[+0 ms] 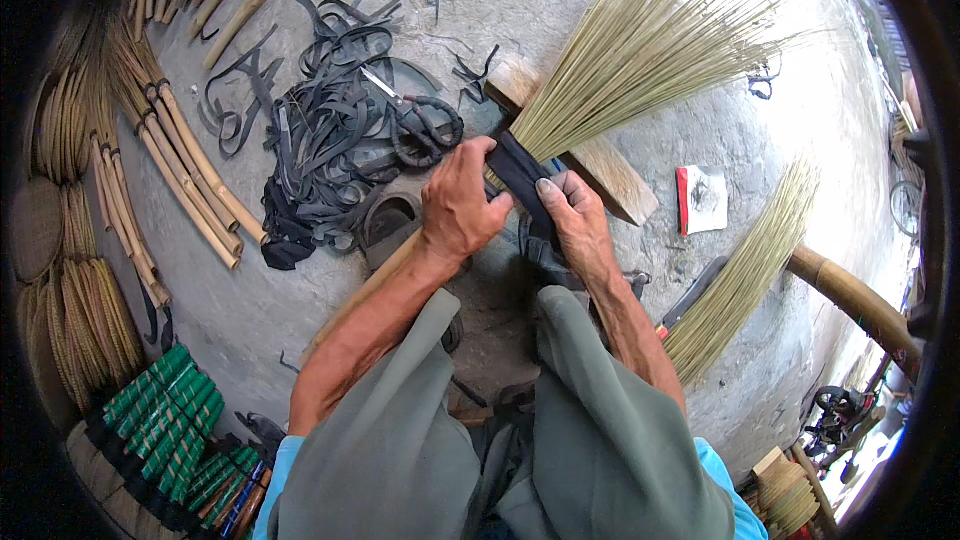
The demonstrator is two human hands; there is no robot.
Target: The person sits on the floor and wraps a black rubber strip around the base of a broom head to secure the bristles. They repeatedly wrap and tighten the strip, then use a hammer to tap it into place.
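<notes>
A broom with a wide fan of pale green bristles (640, 55) lies ahead of me, its bristles toward the upper right. A black rubber strip (518, 166) goes across the neck of the bristles. My left hand (464, 198) is closed at the broom's neck, thumb toward the strip; its fingertips are partly hidden. My right hand (578, 222) pinches the strip between thumb and fingers, on the right side of the neck. A pale bamboo handle (372, 285) runs beneath my left forearm toward the lower left. Under the bristles lies a wooden block (612, 178).
Left of my hands sits a heap of black rubber strips (335, 120) with black-handled scissors (425, 130) on it. Finished-looking bamboo handles (195, 175) lie farther left. At right are a red-and-white packet (702, 200), a bristle bundle (750, 275) and a knife (693, 297).
</notes>
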